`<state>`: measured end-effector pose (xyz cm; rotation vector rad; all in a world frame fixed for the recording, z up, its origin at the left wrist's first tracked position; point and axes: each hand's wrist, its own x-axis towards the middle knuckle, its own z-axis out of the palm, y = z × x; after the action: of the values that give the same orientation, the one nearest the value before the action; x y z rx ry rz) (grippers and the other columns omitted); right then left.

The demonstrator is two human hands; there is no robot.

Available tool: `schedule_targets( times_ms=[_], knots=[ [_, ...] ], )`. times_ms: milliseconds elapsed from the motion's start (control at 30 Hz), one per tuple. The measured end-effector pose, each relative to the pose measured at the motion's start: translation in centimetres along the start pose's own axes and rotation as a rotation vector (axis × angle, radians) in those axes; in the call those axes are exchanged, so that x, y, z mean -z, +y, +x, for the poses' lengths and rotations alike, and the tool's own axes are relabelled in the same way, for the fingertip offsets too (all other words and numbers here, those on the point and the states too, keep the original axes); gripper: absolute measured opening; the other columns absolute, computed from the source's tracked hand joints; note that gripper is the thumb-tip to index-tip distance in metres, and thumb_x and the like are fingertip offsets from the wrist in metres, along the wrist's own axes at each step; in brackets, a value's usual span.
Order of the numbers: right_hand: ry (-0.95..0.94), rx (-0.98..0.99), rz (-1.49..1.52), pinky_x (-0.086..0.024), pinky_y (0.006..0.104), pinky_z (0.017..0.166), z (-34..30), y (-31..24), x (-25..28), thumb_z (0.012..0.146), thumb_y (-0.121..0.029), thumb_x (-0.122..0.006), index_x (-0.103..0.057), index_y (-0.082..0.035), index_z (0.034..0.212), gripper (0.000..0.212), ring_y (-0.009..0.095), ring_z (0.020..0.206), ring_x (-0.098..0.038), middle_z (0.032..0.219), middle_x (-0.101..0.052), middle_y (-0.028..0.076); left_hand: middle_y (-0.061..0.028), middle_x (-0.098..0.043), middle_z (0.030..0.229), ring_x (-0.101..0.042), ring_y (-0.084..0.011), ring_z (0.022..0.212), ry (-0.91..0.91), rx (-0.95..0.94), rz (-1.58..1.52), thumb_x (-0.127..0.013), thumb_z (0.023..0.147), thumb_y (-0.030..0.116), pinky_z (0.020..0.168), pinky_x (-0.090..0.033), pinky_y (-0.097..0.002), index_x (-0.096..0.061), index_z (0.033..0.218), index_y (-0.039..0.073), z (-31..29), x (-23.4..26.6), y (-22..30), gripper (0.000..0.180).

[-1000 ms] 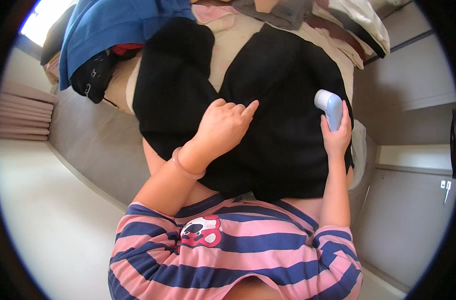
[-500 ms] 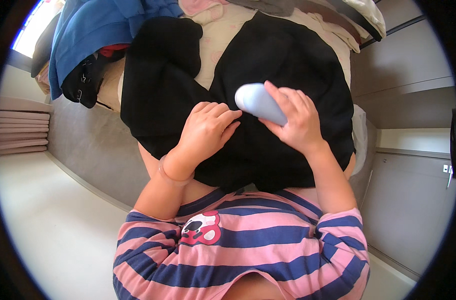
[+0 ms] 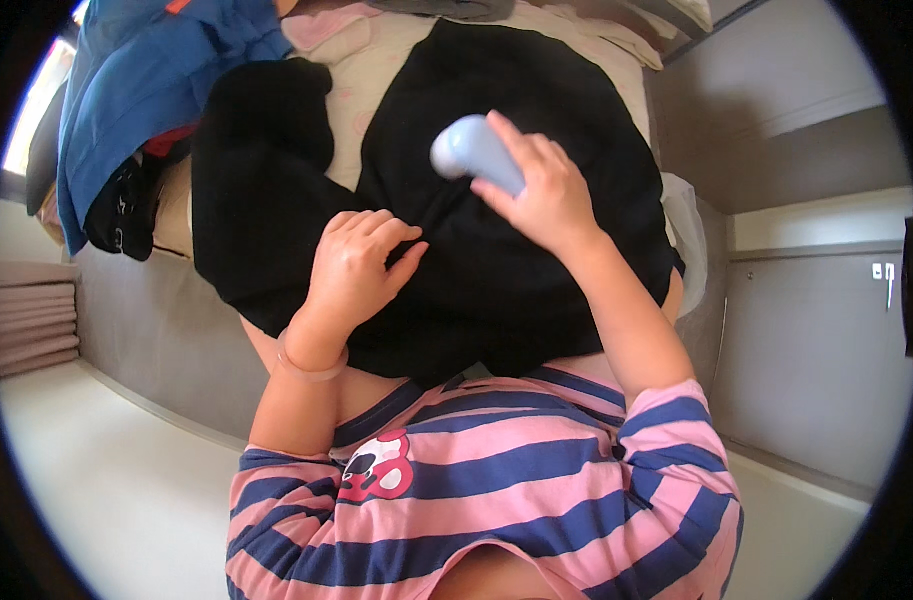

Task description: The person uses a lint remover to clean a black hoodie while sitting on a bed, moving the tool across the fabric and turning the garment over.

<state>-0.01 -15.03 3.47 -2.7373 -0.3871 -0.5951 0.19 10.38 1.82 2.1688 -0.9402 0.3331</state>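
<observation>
A large black garment [image 3: 537,270] of thick cloth lies over my lap and the bed edge, with one part folded off to the left. My right hand [image 3: 545,195] is wrapped round a light-blue handheld fabric shaver [image 3: 489,152], its rounded, paler head pointing left over the cloth. Whether that head touches the fabric I cannot tell. Lower and to the left, my left hand [image 3: 352,268] rests on the garment, fingers slightly bent and the thumb apart from them. A pinkish bangle [image 3: 312,372] circles my left wrist.
Beyond the garment is a cream bed cover [image 3: 362,50] with a pink cloth [image 3: 327,27] on it. Blue clothing [image 3: 157,90] hangs over the bed at the far left. Grey cabinets [image 3: 817,340] stand to the right, a folded pinkish curtain [image 3: 37,320] to the left.
My right hand has moved the fabric shaver farther away from me across the garment. The left hand has shifted slightly left, widening the gap to the shaver. The whole view has shifted a little.
</observation>
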Motion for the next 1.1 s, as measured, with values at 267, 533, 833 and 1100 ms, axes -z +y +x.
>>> schedule_targets(
  times_ms=[267, 533, 833, 1100],
  knots=[
    [-0.116, 0.056, 0.165, -0.053, 0.0415, 0.085, -2.1, -3.5, 0.9, 0.074, -0.028, -0.085, -0.051, -0.016, 0.145, 0.08, 0.033, 0.095, -0.064, 0.106, -0.065, 0.013, -0.0072, -0.06, 0.067, -0.06, -0.0269, 0.066, 0.021, -0.004, 0.028, -0.08, 0.073, 0.008, 0.067, -0.045, -0.0364, -0.063, 0.07, 0.006, 0.0, -0.2, -0.2, 0.018],
    [0.006, 0.008, 0.077, -0.054, 0.0426, 0.077, -1.3, -2.1, -0.3, 0.074, -0.032, -0.084, -0.051, -0.014, 0.143, 0.079, 0.033, 0.087, -0.064, 0.096, -0.063, 0.015, -0.0078, -0.058, 0.064, -0.058, -0.0273, 0.062, 0.065, -0.009, 0.024, -0.08, 0.073, 0.009, 0.064, -0.044, -0.0364, -0.06, 0.067, 0.005, 0.6, -0.6, 0.0, 0.021],
    [0.084, -0.123, 0.02, -0.054, 0.0447, 0.079, -0.3, 0.9, -0.9, 0.076, -0.033, -0.083, -0.05, -0.016, 0.144, 0.077, 0.035, 0.087, -0.064, 0.097, -0.064, 0.014, -0.0065, -0.06, 0.064, -0.06, -0.0263, 0.061, 0.084, -0.016, -0.001, -0.079, 0.076, 0.011, 0.061, -0.043, -0.0363, -0.061, 0.068, 0.008, 0.7, -0.7, -0.3, 0.019],
    [-0.118, -0.15, 0.172, -0.055, 0.0437, 0.085, -1.4, -0.9, 0.7, 0.078, -0.034, -0.081, -0.049, -0.018, 0.147, 0.077, 0.036, 0.096, -0.066, 0.104, -0.066, 0.016, -0.0054, -0.062, 0.065, -0.06, -0.0251, 0.059, 0.063, 0.001, -0.012, -0.08, 0.075, 0.012, 0.062, -0.044, -0.0347, -0.064, 0.071, 0.009, 0.3, -0.3, -0.8, 0.016]
  ],
)
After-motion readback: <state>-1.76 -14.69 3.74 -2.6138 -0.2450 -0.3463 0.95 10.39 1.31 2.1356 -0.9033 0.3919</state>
